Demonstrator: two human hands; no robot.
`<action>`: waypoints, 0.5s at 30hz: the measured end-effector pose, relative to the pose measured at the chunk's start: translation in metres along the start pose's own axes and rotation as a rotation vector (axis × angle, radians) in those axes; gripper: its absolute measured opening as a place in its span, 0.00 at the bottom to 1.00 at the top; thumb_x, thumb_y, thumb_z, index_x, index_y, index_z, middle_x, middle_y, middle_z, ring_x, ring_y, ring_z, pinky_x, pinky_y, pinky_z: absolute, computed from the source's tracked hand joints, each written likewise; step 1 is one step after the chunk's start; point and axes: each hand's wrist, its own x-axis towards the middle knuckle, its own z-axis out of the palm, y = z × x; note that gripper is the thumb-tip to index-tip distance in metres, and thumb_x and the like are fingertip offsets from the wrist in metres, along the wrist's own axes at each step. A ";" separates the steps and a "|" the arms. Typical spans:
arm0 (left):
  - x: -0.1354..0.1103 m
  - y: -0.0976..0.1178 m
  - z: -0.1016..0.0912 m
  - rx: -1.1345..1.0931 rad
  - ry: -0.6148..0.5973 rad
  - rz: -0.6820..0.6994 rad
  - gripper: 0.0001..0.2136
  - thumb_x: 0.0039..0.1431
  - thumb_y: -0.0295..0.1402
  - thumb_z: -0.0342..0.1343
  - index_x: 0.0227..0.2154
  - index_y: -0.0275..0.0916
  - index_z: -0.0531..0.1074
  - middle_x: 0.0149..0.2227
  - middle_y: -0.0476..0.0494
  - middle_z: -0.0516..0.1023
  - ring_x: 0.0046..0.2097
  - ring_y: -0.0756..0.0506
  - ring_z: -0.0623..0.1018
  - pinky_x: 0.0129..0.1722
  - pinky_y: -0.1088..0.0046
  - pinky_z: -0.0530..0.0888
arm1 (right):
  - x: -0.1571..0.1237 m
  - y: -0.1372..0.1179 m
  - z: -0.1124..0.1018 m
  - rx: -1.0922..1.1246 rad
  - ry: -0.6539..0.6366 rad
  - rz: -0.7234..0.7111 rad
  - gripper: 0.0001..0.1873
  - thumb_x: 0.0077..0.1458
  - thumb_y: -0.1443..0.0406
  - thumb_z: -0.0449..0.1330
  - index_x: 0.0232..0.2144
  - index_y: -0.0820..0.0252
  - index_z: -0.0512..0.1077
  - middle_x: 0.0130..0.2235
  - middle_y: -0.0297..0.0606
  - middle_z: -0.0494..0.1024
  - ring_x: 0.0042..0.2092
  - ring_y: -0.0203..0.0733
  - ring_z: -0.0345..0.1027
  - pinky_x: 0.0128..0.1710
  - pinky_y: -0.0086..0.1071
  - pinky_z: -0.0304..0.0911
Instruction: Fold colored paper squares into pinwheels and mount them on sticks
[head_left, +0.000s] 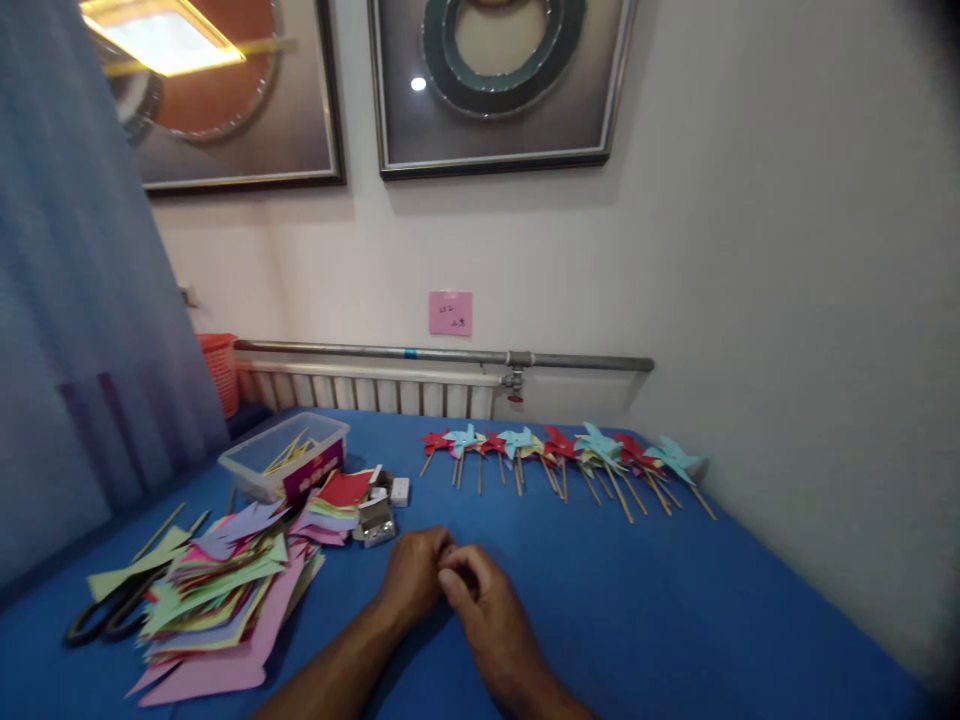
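Note:
My left hand (414,572) rests low over the blue table, its fingers curled in. Right beside it, my right hand (487,602) is closed too, thumb bent towards the forefinger, and the fingertips of both hands meet. Anything between the fingers is hidden. Just left of the hands sits a small open box (375,524) with shiny pins or tacks in it, near a stack of coloured paper squares (330,512). Farther back on the right, several paper pinwheels (559,445) on wooden sticks lie in a row.
On the left lie a large pile of coloured paper (221,590) and black-handled scissors (112,615). Behind them stands a clear plastic tub (251,470) holding wooden sticks. A curtain (97,250) hangs at left; a pipe (375,352) and radiator line the wall.

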 end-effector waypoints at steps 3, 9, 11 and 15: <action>0.001 -0.001 0.001 0.044 0.028 0.010 0.09 0.60 0.30 0.51 0.30 0.37 0.76 0.32 0.44 0.82 0.34 0.46 0.77 0.32 0.73 0.61 | 0.009 0.009 -0.002 0.022 0.081 0.016 0.13 0.60 0.56 0.57 0.40 0.56 0.75 0.42 0.39 0.78 0.45 0.45 0.72 0.47 0.36 0.65; 0.002 0.000 0.001 0.086 0.046 -0.002 0.10 0.63 0.31 0.50 0.35 0.39 0.77 0.34 0.44 0.82 0.36 0.46 0.78 0.36 0.73 0.64 | 0.019 0.034 0.001 0.113 0.211 0.118 0.24 0.51 0.61 0.57 0.51 0.57 0.72 0.53 0.46 0.76 0.56 0.50 0.71 0.51 0.39 0.69; 0.002 0.000 -0.001 0.108 0.042 -0.010 0.09 0.63 0.31 0.50 0.35 0.39 0.77 0.35 0.44 0.82 0.38 0.46 0.79 0.37 0.72 0.65 | 0.019 0.038 0.002 0.095 0.219 0.116 0.26 0.48 0.64 0.56 0.52 0.56 0.72 0.53 0.45 0.76 0.56 0.49 0.71 0.52 0.39 0.69; 0.000 0.002 -0.006 0.184 0.046 -0.006 0.10 0.64 0.31 0.50 0.36 0.40 0.77 0.37 0.42 0.83 0.40 0.45 0.79 0.38 0.72 0.65 | 0.019 0.036 0.002 0.064 0.215 0.120 0.26 0.49 0.65 0.55 0.52 0.57 0.73 0.53 0.45 0.77 0.55 0.50 0.72 0.50 0.40 0.70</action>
